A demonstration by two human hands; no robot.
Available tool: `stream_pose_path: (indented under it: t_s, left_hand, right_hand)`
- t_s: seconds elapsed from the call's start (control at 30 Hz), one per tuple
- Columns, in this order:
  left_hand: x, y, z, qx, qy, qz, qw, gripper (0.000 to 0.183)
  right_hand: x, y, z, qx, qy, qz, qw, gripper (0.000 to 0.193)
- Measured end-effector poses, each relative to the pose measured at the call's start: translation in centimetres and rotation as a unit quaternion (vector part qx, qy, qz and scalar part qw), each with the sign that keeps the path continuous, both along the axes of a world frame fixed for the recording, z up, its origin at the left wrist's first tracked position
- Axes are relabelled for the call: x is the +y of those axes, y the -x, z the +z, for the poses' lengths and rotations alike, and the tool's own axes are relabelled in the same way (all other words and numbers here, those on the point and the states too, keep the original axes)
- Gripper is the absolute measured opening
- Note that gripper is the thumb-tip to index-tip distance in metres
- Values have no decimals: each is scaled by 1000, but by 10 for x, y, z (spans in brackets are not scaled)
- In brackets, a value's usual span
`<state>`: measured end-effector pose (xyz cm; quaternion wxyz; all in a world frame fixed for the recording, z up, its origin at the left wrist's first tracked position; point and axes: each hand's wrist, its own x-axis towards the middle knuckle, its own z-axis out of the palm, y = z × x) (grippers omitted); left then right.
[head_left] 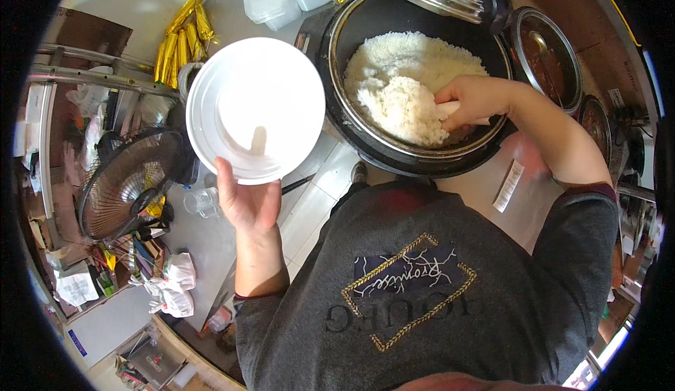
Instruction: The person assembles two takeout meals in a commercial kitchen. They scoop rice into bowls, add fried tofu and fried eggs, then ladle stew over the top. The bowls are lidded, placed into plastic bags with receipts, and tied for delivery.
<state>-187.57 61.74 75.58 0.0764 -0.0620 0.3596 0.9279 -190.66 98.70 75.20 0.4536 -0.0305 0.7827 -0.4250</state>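
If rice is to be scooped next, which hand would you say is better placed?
Probably the right hand: it grips a white utensil at the rice inside the cooker, while the left hand holds a white bowl outside the cooker.

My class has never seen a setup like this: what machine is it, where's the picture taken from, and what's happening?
There's no robot, just a person's bare hands. One wide fisheye camera, worn on the head, looks down, so straight edges bend. The left hand holds a white bowl. The right hand grips what looks like a white paddle at the rice inside a black cooker. A clear cup sits on the grey counter.
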Motion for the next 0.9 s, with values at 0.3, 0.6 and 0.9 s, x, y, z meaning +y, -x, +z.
stream_pose_path:
  t_s: [0.3, 0.6, 0.9]
  left_hand:
    - [96, 25, 15, 178, 273, -4, 945, 61]
    - [145, 37, 15, -50, -43, -186, 980, 65]
    - [134, 28, 9, -3, -86, -170, 982, 70]
  right_hand:
    - [25, 15, 90, 198, 0, -23, 980, 31]
    - [-43, -14, 99, 718, -326, 157, 594, 34]
    - [-18, -13, 106, 325, 19, -130, 937, 38]
